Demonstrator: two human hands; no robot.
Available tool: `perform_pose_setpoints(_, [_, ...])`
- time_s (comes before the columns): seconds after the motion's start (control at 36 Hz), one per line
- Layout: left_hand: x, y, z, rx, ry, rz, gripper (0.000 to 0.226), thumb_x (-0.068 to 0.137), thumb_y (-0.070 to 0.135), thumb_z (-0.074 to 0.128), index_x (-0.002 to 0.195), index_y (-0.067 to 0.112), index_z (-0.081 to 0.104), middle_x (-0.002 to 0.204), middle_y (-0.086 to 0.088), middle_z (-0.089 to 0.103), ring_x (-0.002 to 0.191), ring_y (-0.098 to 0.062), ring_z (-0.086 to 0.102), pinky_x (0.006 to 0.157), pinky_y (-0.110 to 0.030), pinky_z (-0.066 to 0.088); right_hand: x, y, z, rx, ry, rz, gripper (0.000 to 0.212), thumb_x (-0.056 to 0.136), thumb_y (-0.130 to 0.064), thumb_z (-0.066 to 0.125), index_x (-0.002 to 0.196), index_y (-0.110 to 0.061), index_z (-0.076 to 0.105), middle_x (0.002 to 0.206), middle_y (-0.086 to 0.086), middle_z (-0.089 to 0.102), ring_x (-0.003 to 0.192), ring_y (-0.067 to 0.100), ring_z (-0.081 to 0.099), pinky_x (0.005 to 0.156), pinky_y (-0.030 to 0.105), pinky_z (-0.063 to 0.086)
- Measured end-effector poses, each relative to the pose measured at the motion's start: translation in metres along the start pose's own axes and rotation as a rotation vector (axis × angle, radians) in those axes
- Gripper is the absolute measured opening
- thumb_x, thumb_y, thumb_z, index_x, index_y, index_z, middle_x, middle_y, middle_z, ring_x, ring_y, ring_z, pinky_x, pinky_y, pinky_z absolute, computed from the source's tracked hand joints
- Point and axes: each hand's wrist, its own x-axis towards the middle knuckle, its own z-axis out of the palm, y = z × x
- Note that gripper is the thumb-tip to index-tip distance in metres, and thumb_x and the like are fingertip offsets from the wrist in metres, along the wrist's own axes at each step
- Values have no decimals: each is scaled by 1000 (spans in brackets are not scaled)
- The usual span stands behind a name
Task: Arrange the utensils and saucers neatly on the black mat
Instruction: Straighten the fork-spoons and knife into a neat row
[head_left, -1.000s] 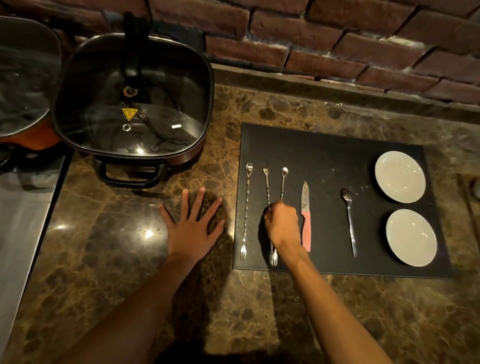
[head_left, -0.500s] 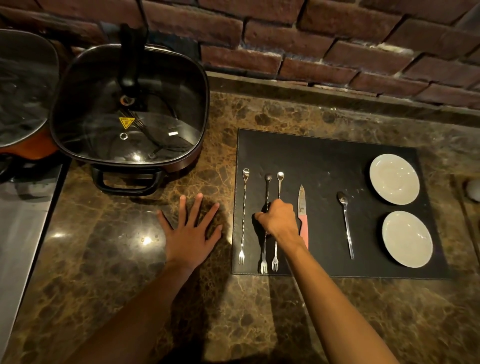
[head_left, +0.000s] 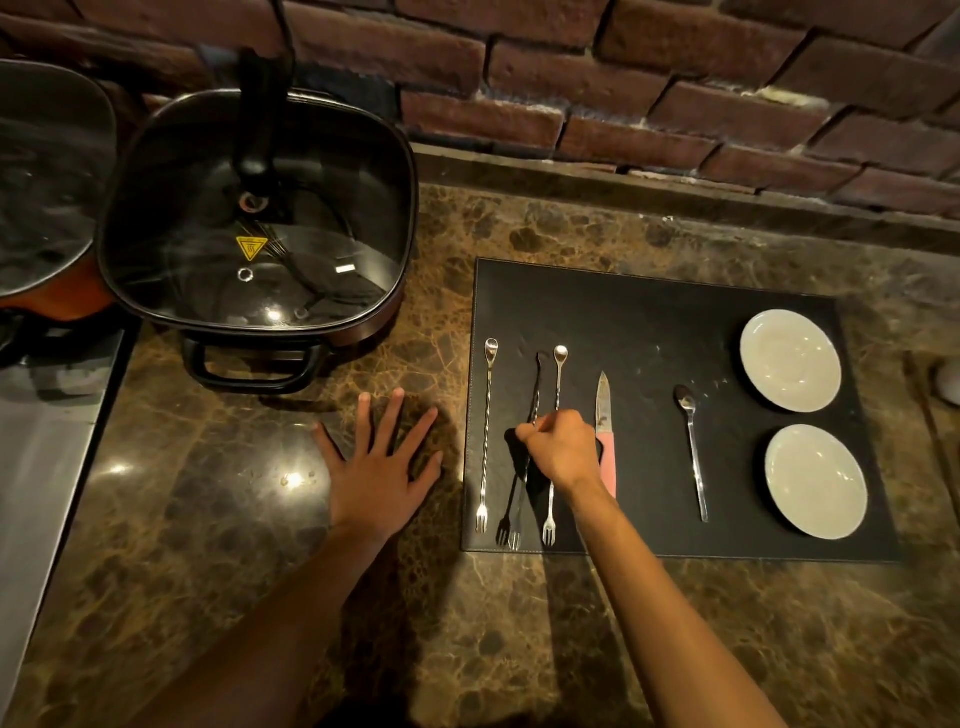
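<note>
A black mat lies on the marble counter. On its left part lie three long twisted stirrers with a spoon end and a fork end. My right hand pinches the middle stirrer, which is tilted and casts a shadow beside its fork end. The left stirrer and the right stirrer lie straight on either side. A pink-handled knife lies just right of my hand, then a teaspoon. Two white saucers sit at the mat's right end. My left hand rests flat on the counter.
A square electric pot with a glass lid stands at the back left, its handle close to my left fingers. Another lidded pan is beyond it. A steel surface borders the counter's left side. A brick wall runs behind.
My right hand has slid a little up the stirrers. The middle stirrer's fork end has swung left, away from the right stirrer. My left hand has stayed flat.
</note>
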Motion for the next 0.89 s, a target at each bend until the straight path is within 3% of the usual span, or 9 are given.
perform_pose_setpoints(0.17, [1,-1,3,-3,9,0,60,99,71,14,157,54,13,173,6,13,159,-33,9,113,-81,4,3,2,-4,20,-65,19,20,84,-12,60,89,1,74,89,15,75,86,29,71,88,43,57])
perform_pose_setpoints(0.31, [1,-1,3,1,9,-1,60,99,71,13,157,55,12,173,6,13,160,-33,7,113,-80,4,5,2,-7,-17,-74,-8,21,88,-13,63,80,4,74,92,13,76,90,24,71,88,41,57])
perform_pose_setpoints(0.44, [1,0,1,8,-2,-2,61,99,71,11,157,54,17,173,6,13,160,-33,6,113,-80,3,7,-2,-9,-120,-77,-57,25,88,-27,71,76,-6,75,72,9,72,72,19,69,74,33,57])
perform_pose_setpoints(0.67, [0,1,-2,-2,3,4,61,99,70,12,157,53,20,172,5,16,159,-33,9,112,-81,5,3,-9,-5,-244,-47,-121,27,93,-23,63,84,0,73,85,22,71,81,33,70,79,36,58])
perform_pose_setpoints(0.89, [0,0,0,-15,0,-3,61,99,71,12,158,54,14,173,6,10,160,-33,6,112,-82,5,-2,-8,2,-264,13,-157,17,91,-19,64,89,-2,68,92,21,69,87,36,68,74,32,51])
